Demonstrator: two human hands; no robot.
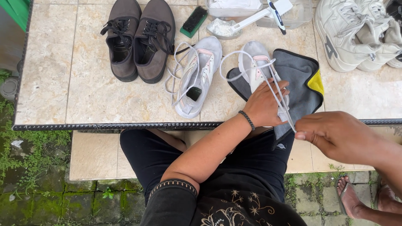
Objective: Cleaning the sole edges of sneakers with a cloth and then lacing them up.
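- Fingertips of the right hand [335,136] pinch the white lace [276,90] at four o'clock; fingers of the left hand [264,104] press together flat on the light sneaker [255,62].
- Sneaker rests on a grey cloth [299,77] at the near edge of a beige tiled table [63,75]; mossy paving lies below.
- Left forearm crosses the lap towards one o'clock.
- Count: two brown shoes [138,37], two light sneakers, one brush [194,21].

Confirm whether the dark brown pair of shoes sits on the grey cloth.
No, the dark brown shoes stand on bare table; the grey cloth lies under a white sneaker.
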